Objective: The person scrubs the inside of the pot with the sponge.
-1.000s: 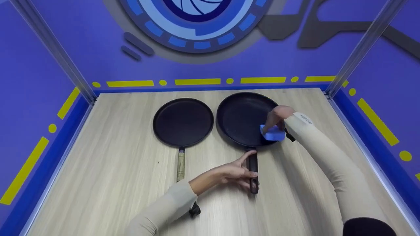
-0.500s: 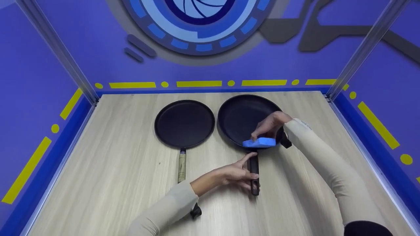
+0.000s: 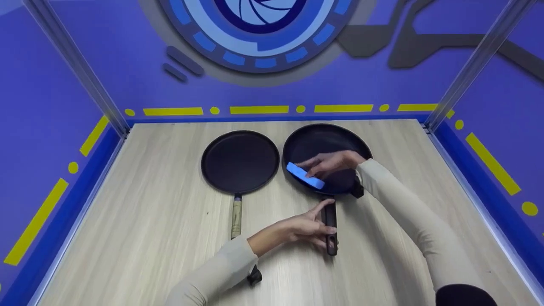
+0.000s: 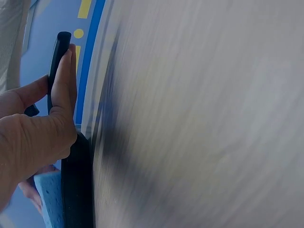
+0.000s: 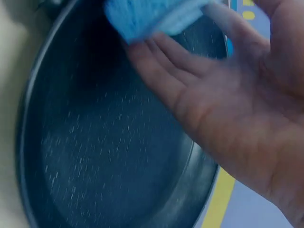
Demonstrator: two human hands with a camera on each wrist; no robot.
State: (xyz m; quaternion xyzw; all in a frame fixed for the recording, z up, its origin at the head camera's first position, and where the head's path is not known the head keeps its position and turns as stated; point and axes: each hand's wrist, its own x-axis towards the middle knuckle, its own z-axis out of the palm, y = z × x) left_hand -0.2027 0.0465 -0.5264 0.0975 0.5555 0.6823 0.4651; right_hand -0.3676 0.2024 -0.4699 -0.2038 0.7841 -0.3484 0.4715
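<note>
A deep black frying pan (image 3: 329, 138) lies at the back right of the table, its handle (image 3: 331, 231) pointing toward me. My left hand (image 3: 306, 227) grips that handle, thumb and fingers on either side of it, as the left wrist view also shows. Between the fingers and thumb of my right hand (image 3: 331, 163) is a blue sponge (image 3: 305, 175), tilted against the pan's near-left inner wall. In the right wrist view the sponge (image 5: 152, 16) is pinched at the fingertips, and small pale specks dot the pan's dark inside (image 5: 104, 142).
To the left lies a flat black crepe pan (image 3: 240, 161) with a wood-patterned handle (image 3: 236, 219), partly hidden by my left sleeve (image 3: 216, 272). Blue-purple panels (image 3: 255, 95) wall in the wooden table (image 3: 148, 204) at the back and both sides.
My right hand has swept the sponge leftward along the pan's near inner side, from the right side to the near left. The left hand keeps its grip on the handle.
</note>
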